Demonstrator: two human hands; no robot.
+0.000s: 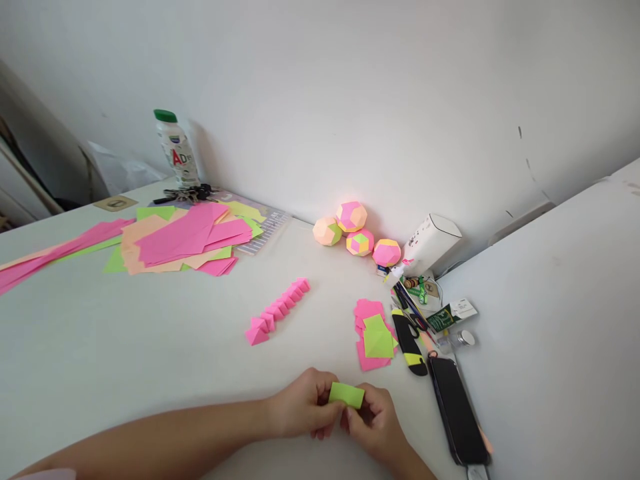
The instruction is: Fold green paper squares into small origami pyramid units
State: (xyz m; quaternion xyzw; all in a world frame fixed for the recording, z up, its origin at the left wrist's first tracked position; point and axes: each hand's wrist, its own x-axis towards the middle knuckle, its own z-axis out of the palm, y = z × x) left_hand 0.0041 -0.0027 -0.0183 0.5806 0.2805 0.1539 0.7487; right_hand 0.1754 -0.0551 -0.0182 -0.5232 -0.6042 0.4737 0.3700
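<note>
Between my two hands is a small green piece of paper (347, 395), folded into a rectangle. My left hand (307, 403) pinches its left end, thumb in front. At the right end, the thumb and fingers of my right hand (374, 421) grip it too. Just beyond my right hand lies a loose pile of pink paper squares (369, 310) with green squares (379, 339) on top. A diagonal row of folded pink paper pieces (277, 311) stands farther off to the left.
Several paper balls (351, 217) sit against the wall. A heap of coloured paper (183, 237), keys (187, 193) and a bottle (177, 150) are at the back left. Along the right lie a black-and-yellow cutter (409, 341), a phone (457, 410), a white box (433, 241) and a small jar (457, 340).
</note>
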